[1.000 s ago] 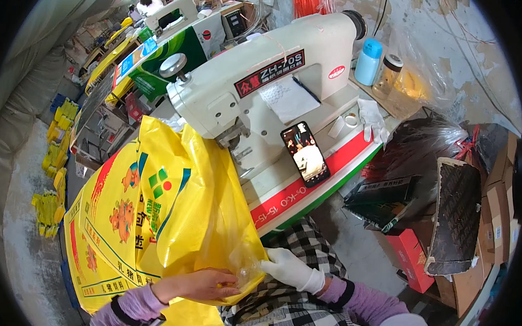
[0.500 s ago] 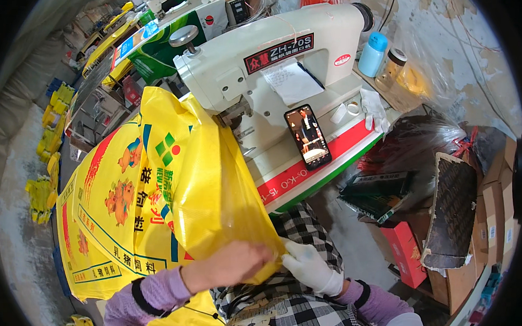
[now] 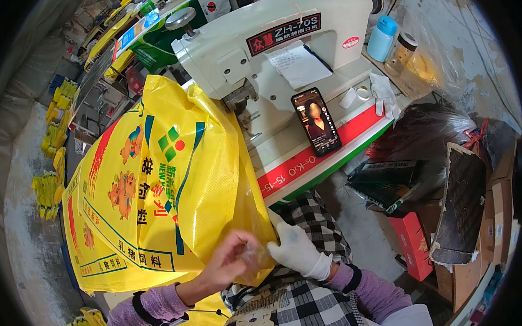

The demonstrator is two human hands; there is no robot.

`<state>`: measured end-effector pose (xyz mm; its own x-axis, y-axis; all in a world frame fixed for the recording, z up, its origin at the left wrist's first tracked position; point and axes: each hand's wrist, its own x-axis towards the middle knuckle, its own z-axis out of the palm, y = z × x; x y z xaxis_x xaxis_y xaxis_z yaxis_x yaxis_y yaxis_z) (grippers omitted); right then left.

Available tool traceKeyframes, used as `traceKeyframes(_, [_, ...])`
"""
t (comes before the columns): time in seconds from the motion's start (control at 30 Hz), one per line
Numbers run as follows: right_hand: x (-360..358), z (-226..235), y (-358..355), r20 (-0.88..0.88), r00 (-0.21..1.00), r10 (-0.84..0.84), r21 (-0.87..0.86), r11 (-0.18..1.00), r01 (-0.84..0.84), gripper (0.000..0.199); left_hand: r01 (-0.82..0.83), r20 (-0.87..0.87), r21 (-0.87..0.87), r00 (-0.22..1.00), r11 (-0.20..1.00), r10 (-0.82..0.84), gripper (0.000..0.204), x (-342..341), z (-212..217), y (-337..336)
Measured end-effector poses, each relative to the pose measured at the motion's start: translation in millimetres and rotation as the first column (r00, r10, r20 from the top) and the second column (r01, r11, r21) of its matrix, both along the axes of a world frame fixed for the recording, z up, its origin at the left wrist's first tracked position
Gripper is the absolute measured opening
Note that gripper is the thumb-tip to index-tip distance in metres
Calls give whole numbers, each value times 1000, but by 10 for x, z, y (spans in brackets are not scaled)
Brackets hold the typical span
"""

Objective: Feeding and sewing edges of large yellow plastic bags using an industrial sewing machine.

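Two hands are close together by the near edge of a big yellow bag [image 3: 214, 178]. The left hand [image 3: 232, 256], bare, is blurry. Its fingers curl by a clear, shiny scrap [image 3: 257, 255], but I cannot tell if they pinch it. The right hand [image 3: 299, 253] wears a white glove and bends beside the bag's edge. Its fingertips are hard to see, so I cannot tell if it grips. The bag spreads left of the hands, up to the sewing machine [image 3: 219, 56], and hides what is under it. The machine's top is cut off by the upper edge of the view.
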<state>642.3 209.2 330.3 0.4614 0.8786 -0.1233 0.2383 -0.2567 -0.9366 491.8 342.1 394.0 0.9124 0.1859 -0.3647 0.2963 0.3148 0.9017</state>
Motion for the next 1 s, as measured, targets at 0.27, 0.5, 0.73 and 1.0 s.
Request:
traceKeyframes(0.27, [-34, -29, 29, -1, 996, -91, -16, 996, 91, 68, 681, -601, 612, 731, 402, -324, 41, 273, 130, 117])
traceKeyframes(0.5, [-133, -270, -165, -391, 915, 101, 240, 971, -5, 63, 77, -150, 986, 815, -151, -560, 28, 662, 316, 239])
traceKeyframes(0.73, [14, 133, -575, -221, 963, 153, -20, 987, -161, 51, 614, -462, 784, 671, 86, -579, 20, 290, -82, -165])
traceKeyframes(1.0, [-79, -241, -243, 86, 996, 21, -118, 993, -11, 53, 594, -448, 803, 558, -40, -698, 17, 488, -61, -133])
